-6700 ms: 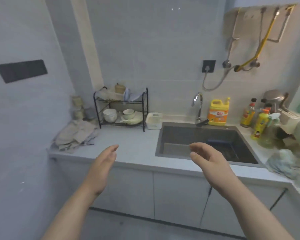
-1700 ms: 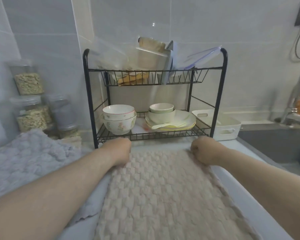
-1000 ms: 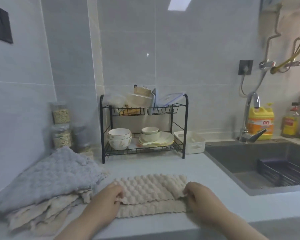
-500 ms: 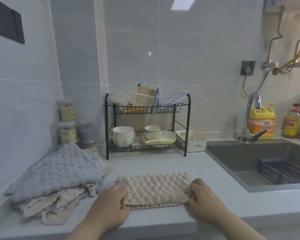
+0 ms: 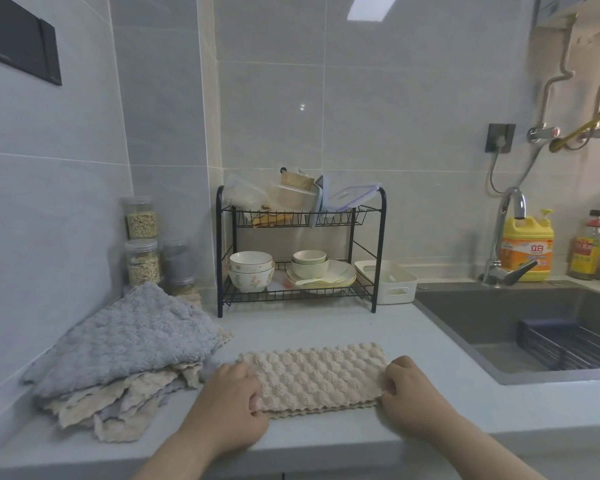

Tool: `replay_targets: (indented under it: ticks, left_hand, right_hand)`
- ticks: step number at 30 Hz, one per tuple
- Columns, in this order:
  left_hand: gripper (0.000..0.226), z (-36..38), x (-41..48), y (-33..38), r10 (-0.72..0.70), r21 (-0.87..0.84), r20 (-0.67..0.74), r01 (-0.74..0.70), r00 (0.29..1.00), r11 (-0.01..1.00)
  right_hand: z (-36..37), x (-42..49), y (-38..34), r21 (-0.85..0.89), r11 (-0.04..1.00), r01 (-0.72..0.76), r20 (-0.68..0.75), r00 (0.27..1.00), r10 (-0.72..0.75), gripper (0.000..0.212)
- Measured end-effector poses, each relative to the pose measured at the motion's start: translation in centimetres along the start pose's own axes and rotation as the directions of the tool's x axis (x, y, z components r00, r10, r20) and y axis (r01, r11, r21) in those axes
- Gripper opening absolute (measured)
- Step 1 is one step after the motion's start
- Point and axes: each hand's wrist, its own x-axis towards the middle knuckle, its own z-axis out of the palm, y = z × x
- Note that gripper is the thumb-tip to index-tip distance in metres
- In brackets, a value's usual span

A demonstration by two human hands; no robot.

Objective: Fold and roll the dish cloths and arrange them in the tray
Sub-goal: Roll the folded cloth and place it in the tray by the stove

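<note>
Dish cloth (image 5: 317,375): folded beige strip lying near the front edge of the counter (image 5: 326,327), between your hands.
Left hand (image 5: 229,403): fingers curled, pinching its left end.
Right hand (image 5: 413,396): curled on the right end.
Handling: likely soft, light, grippy; layers may shift, so roll from a short end.
Edges: counter lip by your wrists; sink (image 5: 534,323) to the right.
Room: bare counter behind; cloth pile (image 5: 129,344) left, tray (image 5: 392,282) far back.

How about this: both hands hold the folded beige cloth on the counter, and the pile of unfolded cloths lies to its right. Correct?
Not quite. In the head view the left hand and right hand do hold the folded beige cloth on the counter, but the pile of unfolded cloths lies to its left.
</note>
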Motion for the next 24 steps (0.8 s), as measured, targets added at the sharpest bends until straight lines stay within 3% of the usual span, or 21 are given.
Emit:
replay_targets:
  ticks: [2, 5, 6, 9, 12, 15, 17, 20, 24]
  left_hand:
    - [0.019, -0.1, -0.3, -0.1, 0.03, -0.042, -0.124, -0.036, 0.992, 0.998]
    - [0.018, -0.2, 0.0, -0.4, 0.085, -0.067, -0.356, -0.116, 0.931, 0.991]
    - [0.031, -0.5, 0.5, -0.2, 0.076, -0.05, -0.323, -0.097, 0.943, 0.994]
    - [0.058, -0.7, 2.4, 0.9, 0.026, -0.089, -0.051, -0.031, 0.998, 0.996]
    - [0.079, 0.3, 3.7, 1.8, -0.01, -0.03, 0.208, 0.017, 0.978, 0.999]
    - [0.098, 1.2, 4.4, 1.0, -0.115, 0.056, 0.34, 0.101, 0.934, 0.993]
    - [0.106, 1.3, 4.7, 0.7, -0.136, 0.086, 0.367, 0.112, 0.92, 0.99]
    - [0.11, 1.5, 5.0, 0.8, -0.146, 0.103, 0.371, 0.115, 0.917, 0.988]
    - [0.114, 1.8, 5.1, 0.7, -0.155, 0.106, 0.359, 0.125, 0.92, 0.986]
  right_hand:
    - [-0.2, -0.2, 0.1, 0.075, 0.997, 0.006, -0.03, 1.0, -0.004, 0.011]
    - [-1.0, 0.1, 0.3, 0.137, 0.99, 0.039, -0.193, 0.981, -0.012, 0.011]
    - [-1.1, 0.6, 0.2, 0.088, 0.995, 0.037, -0.215, 0.976, -0.017, 0.008]
    - [-0.9, 2.9, -1.1, -0.061, 0.997, 0.045, -0.108, 0.993, -0.052, 0.037]
    - [0.5, 4.3, -2.6, -0.243, 0.958, 0.153, 0.126, 0.984, -0.125, 0.055]
    - [1.3, 4.9, -1.9, -0.357, 0.919, 0.166, 0.263, 0.962, -0.071, 0.063]
    - [1.7, 5.5, -0.8, -0.302, 0.947, 0.109, 0.243, 0.969, -0.034, 0.068]
    - [2.1, 6.3, 0.0, -0.146, 0.971, -0.187, 0.021, 0.981, 0.192, 0.072]
    - [1.6, 6.7, -0.3, -0.223, 0.923, -0.314, -0.006, 0.947, 0.321, 0.05]
